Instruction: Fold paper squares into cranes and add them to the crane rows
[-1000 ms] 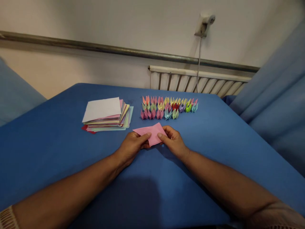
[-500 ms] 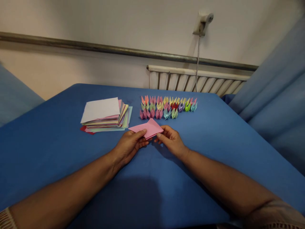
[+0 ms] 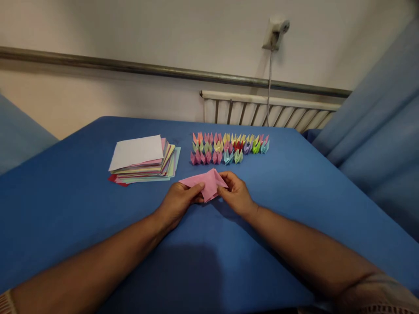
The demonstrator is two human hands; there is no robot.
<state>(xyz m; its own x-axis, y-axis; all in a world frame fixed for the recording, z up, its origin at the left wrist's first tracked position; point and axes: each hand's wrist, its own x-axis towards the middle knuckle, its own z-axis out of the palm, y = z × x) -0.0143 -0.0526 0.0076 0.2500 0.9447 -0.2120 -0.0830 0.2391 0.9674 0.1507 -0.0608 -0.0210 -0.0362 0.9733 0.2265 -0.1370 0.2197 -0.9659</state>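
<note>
Between my two hands is a partly folded piece of pink origami paper [image 3: 208, 182], held up over the blue surface. My left hand [image 3: 183, 198] pinches its left side, thumb on top and fingers underneath. At the right corner, my right hand [image 3: 237, 194] is closed on the paper, thumb in front and fingers behind a raised flap. Just beyond it stand rows of small folded paper cranes [image 3: 218, 157] in pink, yellow, green, red, purple and blue.
A stack of coloured paper sheets [image 3: 140, 163], white on top, lies to the left on the blue-covered table [image 3: 65, 205]. Behind run a metal rail [image 3: 131, 69] and a white radiator [image 3: 242, 97]. A cord [image 3: 269, 83] hangs from a wall socket [image 3: 271, 35]. Blue curtains [image 3: 376, 131] hang at the right.
My right hand has lifted and opened the right part of the pink paper, so its flap and lower point now show. The paper has shifted slightly toward me; the view tilts a little.
</note>
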